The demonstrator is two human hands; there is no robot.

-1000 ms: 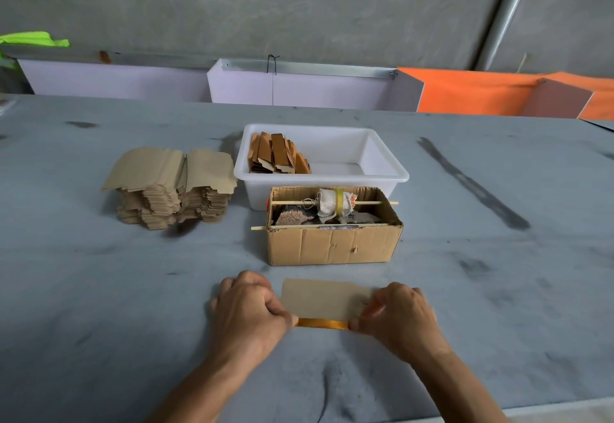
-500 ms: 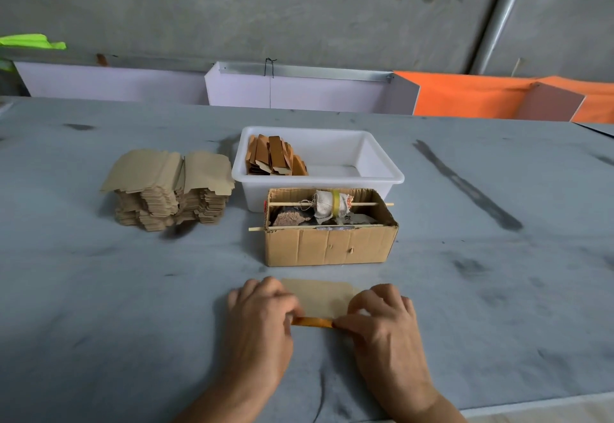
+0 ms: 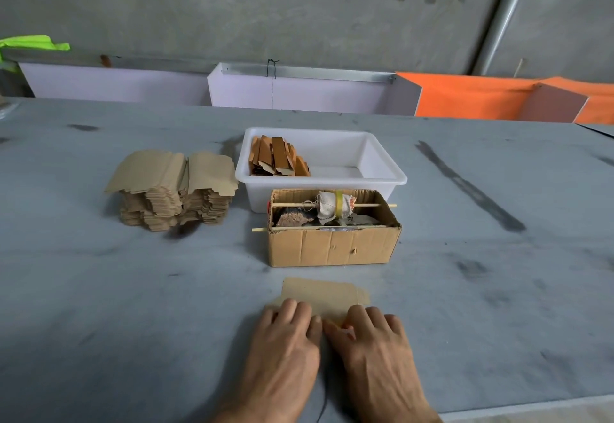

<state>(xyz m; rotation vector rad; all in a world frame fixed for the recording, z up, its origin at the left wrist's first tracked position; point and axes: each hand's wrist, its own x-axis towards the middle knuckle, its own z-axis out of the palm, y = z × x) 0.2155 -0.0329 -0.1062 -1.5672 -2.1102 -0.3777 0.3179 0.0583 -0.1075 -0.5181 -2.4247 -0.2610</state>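
Closing together, my flat-fingered left hand (image 3: 285,333) and right hand (image 3: 372,339), grip unclear, now nearly hide the glossy orange strip (image 3: 345,329) on the flat brown card blank (image 3: 319,293), at 6 o'clock of the open corrugated cardboard box (image 3: 332,248); seam seemingly pressed down.
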